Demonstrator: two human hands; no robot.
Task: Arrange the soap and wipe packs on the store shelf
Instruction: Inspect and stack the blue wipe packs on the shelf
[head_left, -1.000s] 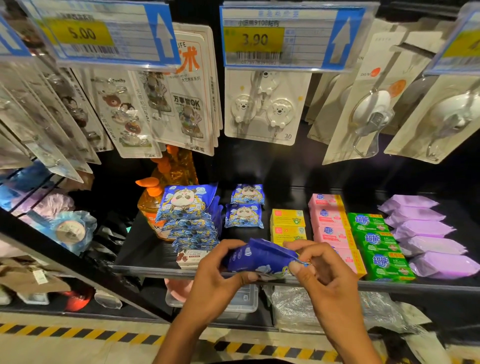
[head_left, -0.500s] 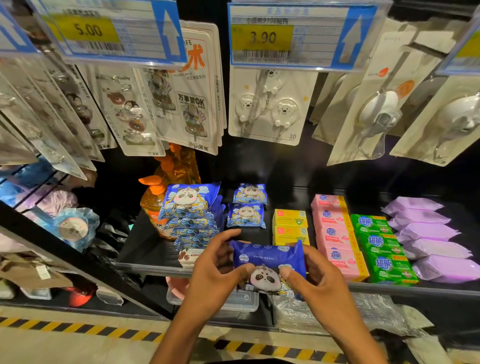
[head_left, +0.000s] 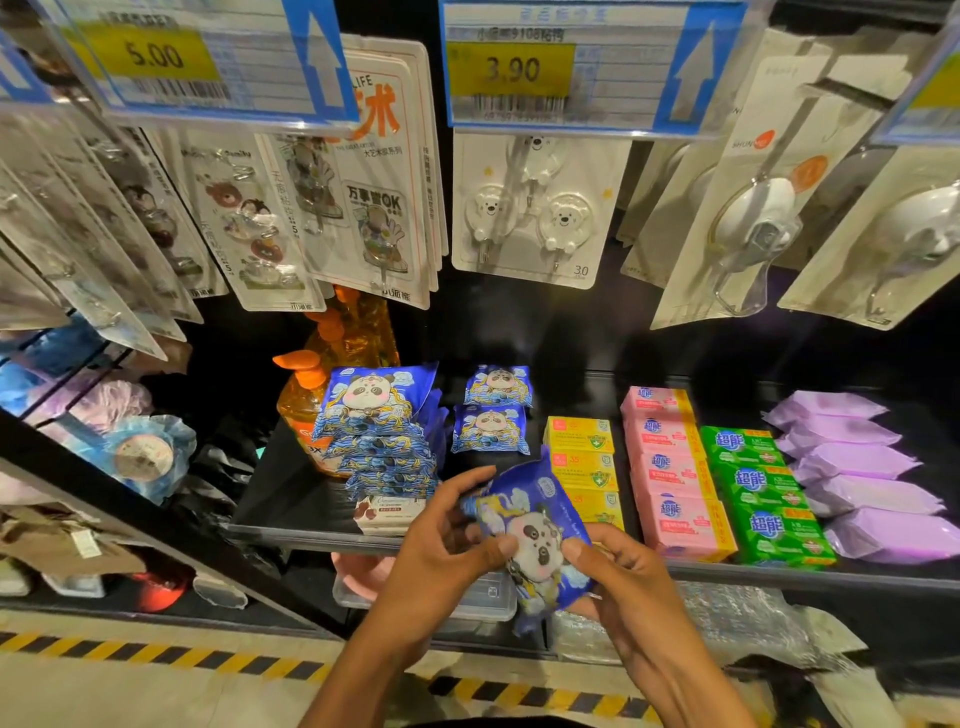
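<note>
A: What sits at the left of the shelf (head_left: 291, 532)?

B: A bottle (head_left: 304, 410), then a stack (head_left: 382, 441) of blue panda packs touching it. The stack leans and fans forward, with a box (head_left: 387, 512) at its foot.

A: And the hands?

B: The left hand (head_left: 447, 545) pinches the left edge of 1 pack (head_left: 535, 540), thumb on its face. The right hand (head_left: 623, 577) grasps the right edge the same way. The pack is tilted, in the air just in front of the shelf lip, not yet set down.

A: Where could it go wrong?

B: I judge the stack the weak spot. Adding this pack on top, or brushing it with the left wrist, could slide the slick wrappers off the front. Laying it ahead of the 2 flat packs (head_left: 493, 410) looks safer.

A: And to the right?

B: Yellow soaps (head_left: 579, 457) lie near the right hand; a careless knuckle could skew that row. Pink soaps (head_left: 670, 467), green soaps (head_left: 753, 483) and purple packs (head_left: 857, 467) lie well apart from the hands.
</note>
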